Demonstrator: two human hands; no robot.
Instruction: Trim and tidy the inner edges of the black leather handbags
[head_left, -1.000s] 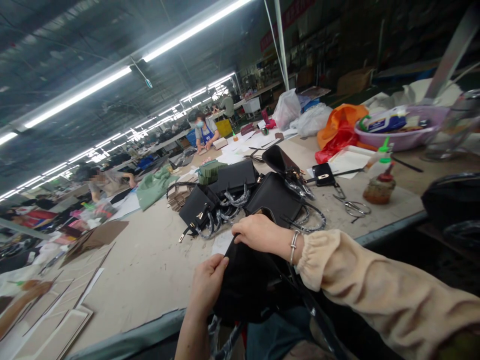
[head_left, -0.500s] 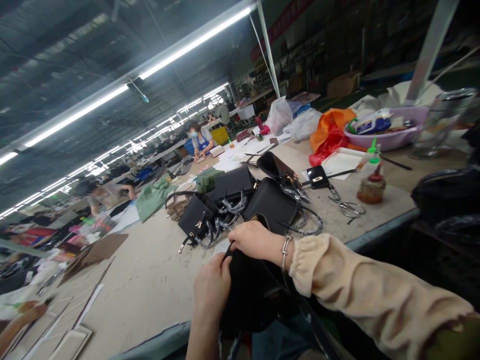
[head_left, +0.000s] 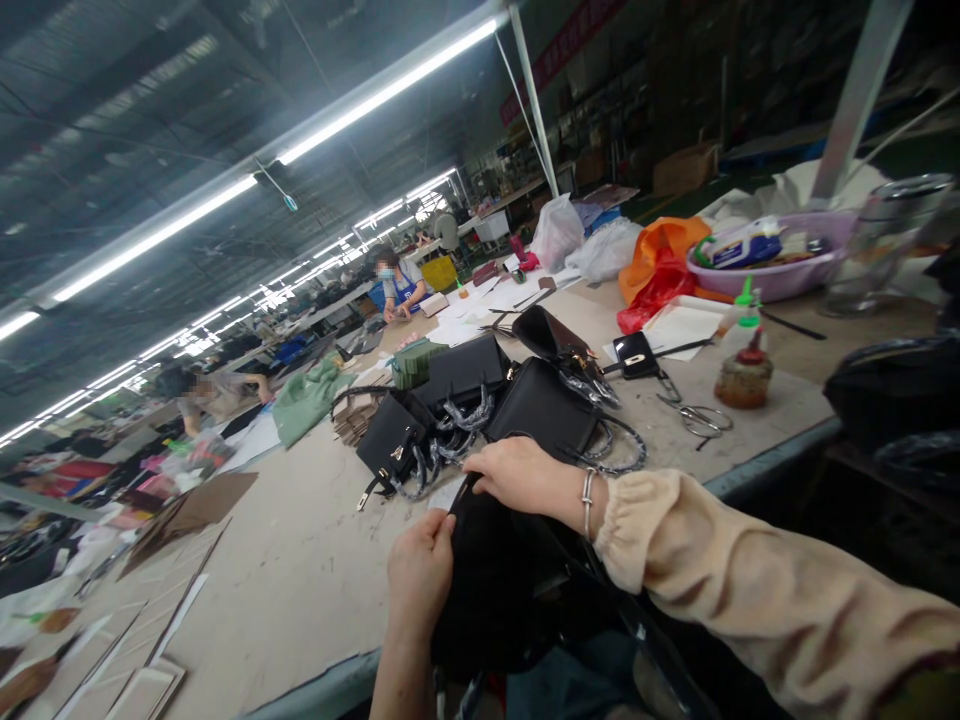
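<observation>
Ceiling (head_left: 150,110): high, dark, blue-grey. Lighting: tube lamps (head_left: 390,92), lit, in long rows running diag. across view & receding to far end. Cord (head_left: 290,203) w/ pale tip hangs below nearest row. Bright patches (head_left: 429,207), far end: windows or lamps, can't tell. Metal post (head_left: 862,100): R side, tilted in view; thinner post (head_left: 534,100) nr. ctr. Worktable (head_left: 300,560): wide, beige top, grey edge. Bkgd. R: dim, w/ red banner (head_left: 562,55) up high, cardboard box (head_left: 684,168) below. Floor (head_left: 649,212): greenish, partly visible behind table.
</observation>
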